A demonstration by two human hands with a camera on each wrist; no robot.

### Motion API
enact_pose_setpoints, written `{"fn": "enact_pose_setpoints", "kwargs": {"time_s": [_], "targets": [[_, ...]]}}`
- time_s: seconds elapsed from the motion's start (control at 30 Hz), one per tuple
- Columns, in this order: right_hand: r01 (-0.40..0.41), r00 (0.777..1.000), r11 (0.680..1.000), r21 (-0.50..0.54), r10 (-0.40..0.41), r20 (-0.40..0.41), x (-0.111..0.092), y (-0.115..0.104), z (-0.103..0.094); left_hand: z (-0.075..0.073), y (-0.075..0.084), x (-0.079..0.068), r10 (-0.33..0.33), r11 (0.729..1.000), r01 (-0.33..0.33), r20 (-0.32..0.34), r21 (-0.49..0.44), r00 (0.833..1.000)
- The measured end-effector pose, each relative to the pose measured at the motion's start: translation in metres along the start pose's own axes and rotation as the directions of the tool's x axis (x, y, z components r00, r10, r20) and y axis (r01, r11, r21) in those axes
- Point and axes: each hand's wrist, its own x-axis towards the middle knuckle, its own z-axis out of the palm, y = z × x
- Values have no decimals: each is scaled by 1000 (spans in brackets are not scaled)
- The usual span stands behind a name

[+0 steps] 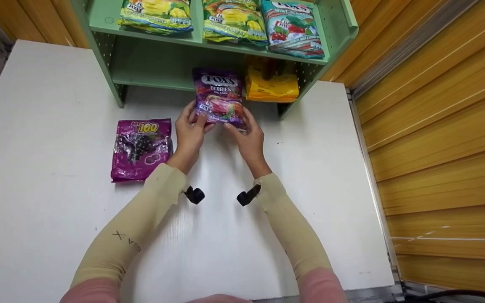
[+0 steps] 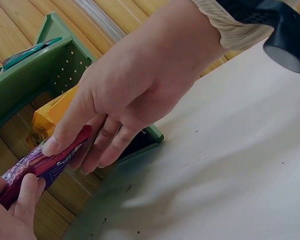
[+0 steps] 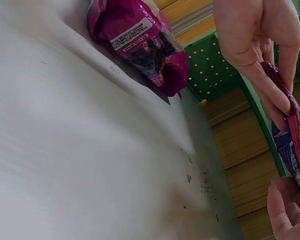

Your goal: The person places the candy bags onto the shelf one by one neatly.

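Note:
Both hands hold a purple bag of Fox's berries candy (image 1: 219, 92) by its lower part, in front of the green shelf's lower tier. My left hand (image 1: 190, 131) pinches the lower left corner, thumb on the printed front. On the lower right, my right hand (image 1: 250, 135) grips the edge with its thumb in front and fingers behind. Seen edge-on in the left wrist view, the candy bag (image 2: 52, 162) lies between thumbs and fingers. A magenta Lot 100 candy bag (image 1: 141, 149) lies on the white table, left of my left forearm.
The green shelf (image 1: 154, 67) stands at the table's back. Its upper tier holds two yellow-green candy bags (image 1: 234, 21) and a teal mint bag (image 1: 295, 29). A yellow packet (image 1: 272, 88) sits at the lower tier's right end. Wood-panelled walls (image 1: 444, 147) border the white table (image 1: 326, 189).

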Motion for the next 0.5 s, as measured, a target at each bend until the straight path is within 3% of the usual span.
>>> {"fn": "enact_pose_setpoints", "kwargs": {"time_s": [0.27, 0.5], "targets": [[-37, 996, 999, -28, 35, -88, 3, -9, 9, -1, 3, 2, -12, 999, 12, -16, -31, 1000], [-20, 990, 999, -44, 14, -143, 6, -12, 17, -4, 0, -8, 38, 996, -39, -7, -79, 999]]}}
